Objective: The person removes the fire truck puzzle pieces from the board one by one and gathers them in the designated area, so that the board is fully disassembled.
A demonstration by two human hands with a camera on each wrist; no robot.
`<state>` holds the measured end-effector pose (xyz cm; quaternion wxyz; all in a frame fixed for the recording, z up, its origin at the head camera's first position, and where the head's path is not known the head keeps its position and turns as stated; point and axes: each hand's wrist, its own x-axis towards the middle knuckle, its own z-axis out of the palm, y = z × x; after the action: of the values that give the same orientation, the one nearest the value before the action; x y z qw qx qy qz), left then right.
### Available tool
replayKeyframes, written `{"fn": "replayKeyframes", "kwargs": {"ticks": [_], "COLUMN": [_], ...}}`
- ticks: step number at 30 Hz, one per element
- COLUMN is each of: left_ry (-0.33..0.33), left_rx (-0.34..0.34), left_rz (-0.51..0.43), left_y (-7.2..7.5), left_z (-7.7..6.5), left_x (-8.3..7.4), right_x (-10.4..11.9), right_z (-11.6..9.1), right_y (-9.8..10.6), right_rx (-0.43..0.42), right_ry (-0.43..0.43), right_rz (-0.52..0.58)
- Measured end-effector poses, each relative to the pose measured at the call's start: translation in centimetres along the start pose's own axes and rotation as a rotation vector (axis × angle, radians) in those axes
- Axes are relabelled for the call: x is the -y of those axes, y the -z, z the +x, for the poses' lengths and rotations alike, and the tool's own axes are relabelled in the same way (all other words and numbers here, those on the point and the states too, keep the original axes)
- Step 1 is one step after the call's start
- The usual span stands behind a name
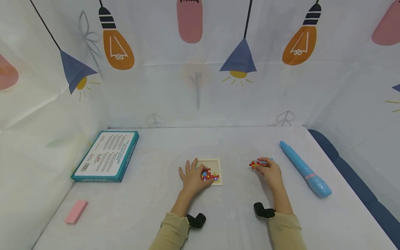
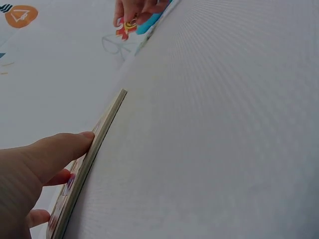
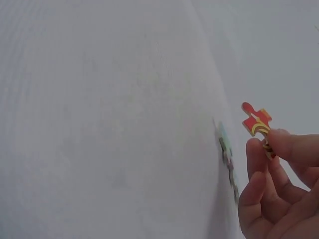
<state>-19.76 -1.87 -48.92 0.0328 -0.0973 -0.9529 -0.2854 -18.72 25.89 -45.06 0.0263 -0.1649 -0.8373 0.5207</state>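
The teal-edged box (image 1: pixel 127 163) on the worktop (image 1: pixel 150 215) carries a barcode and sideways print; I can read "COLUMN", the rest is too small. A shallow puzzle tray (image 1: pixel 221 173) holds red vehicle pieces (image 1: pixel 210 176), the left hand (image 1: pixel 192 178) resting fingers and thumb on it. Well apart, the right hand (image 1: pixel 272 172) pinches a red-and-yellow jigsaw piece (image 3: pixel 256 122) above the worktop, right of the tray

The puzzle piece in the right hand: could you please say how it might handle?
The puzzle piece is probably stiff, since its free end shows no sag beyond the pinch of the right hand. It seems light, being small and thin. Its flat face suggests sliding rather than rolling.
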Motion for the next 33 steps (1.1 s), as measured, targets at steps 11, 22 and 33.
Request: {"fn": "replayKeyframes", "kwargs": {"ticks": [11, 22, 33], "left_ry": [0.013, 0.009, 0.008], "left_rx": [0.010, 0.010, 0.011], "left_rz": [-0.004, -0.014, -0.013], "left_y": [0.1, 0.3, 0.2], "left_z": [0.0, -0.1, -0.1], "left_x": [0.0, -0.2, -0.2], "right_x": [-1.7, -3.0, -2.8], "right_z": [-0.8, -0.3, -0.1], "right_y": [2.4, 3.9, 4.3], "right_rx": [-0.067, -0.116, -0.170], "right_ry": [-0.092, -0.153, -0.226], "right_rz": [-0.064, -0.099, -0.120]}}
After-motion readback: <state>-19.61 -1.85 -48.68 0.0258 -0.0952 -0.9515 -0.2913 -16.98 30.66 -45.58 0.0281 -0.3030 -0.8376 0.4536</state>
